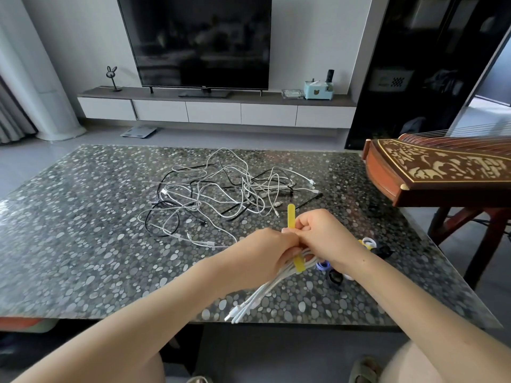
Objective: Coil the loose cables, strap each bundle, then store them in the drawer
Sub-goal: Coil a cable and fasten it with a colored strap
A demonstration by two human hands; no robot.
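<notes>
The left grip (265,252) is curled tight round a bundle of white cable (262,293), over the near side of the bench (83,222). The cable ends point down to 7 o'clock. The right grip (318,233) pinches a yellow strap (291,218). The strap goes round the bundle, and its free end sticks up to 12 o'clock. A messy pile of loose cables (226,186) lies on the bench at 12 o'clock from the hands. Little spare straps (369,243) lie at 3 o'clock.

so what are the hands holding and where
Left hand grips the coiled white cable bundle beside the yellow strap wrapped round it; right hand pinches that strap below its free tip.
</notes>
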